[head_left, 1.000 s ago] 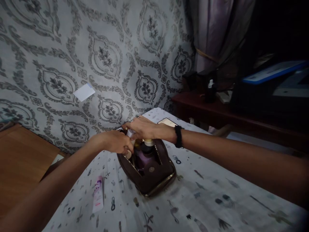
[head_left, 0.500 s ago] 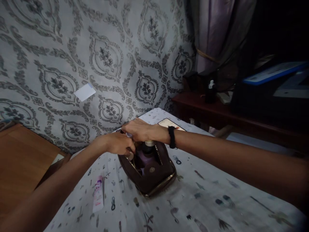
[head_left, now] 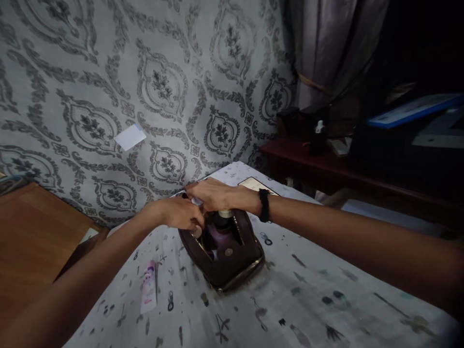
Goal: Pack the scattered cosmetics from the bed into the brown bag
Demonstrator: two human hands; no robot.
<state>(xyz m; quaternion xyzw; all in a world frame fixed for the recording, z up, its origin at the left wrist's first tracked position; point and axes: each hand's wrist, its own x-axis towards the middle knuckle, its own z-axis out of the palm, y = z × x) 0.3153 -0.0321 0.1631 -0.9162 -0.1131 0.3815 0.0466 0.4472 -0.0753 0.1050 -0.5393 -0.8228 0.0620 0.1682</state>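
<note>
A dark brown bag with gold zips lies open on the patterned white cloth. Inside it show a dark bottle with a pale band and something purple. My left hand is at the bag's left rim, its fingers curled on something I cannot make out, close to a small pale round piece. Over the bag's far end reaches my right hand, its fingers bent down and partly hidden; a small pale item shows between the two hands. A black band circles the right wrist.
A pink and white tube lies left of the bag. Behind my right wrist is a phone with a lit screen. A wooden surface stands left, a dark red shelf right, and the patterned wall behind.
The view has shifted slightly. Both hands remain at the bag with almost the same pose; my right wrist sits a little further right.
</note>
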